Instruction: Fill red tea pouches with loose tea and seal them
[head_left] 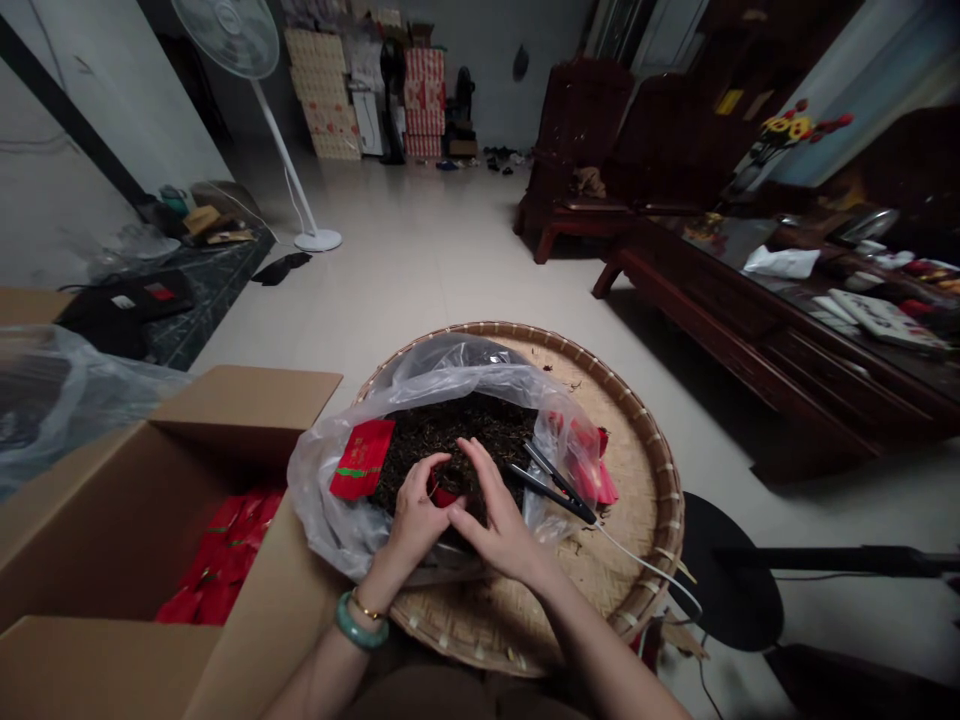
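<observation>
A clear plastic bag (322, 500) of dark, dry tea leaves (480, 415) lies opened out on a round woven bamboo tray (637, 470). Over the leaves, my left hand (418, 510) curls around a small red packet (444, 496), mostly hidden by the fingers. My right hand (499, 515) is beside it, fingers stretched out and thumb apart, the thumb close to the packet. A flat red pouch (363, 460) with a green stripe rests on the bag's left side. Right of my hands, a black hand-held heat sealer (559, 487) with a white cord lies across the bag's edge.
At left stands an open cardboard box (247, 410) with several red packets (225, 555) inside. More red pouches (592, 470) lie on the tray's right side. A dark wooden table (697, 310) stands at right, a white fan (281, 130) at back left. A black round base (724, 570) is right of the tray.
</observation>
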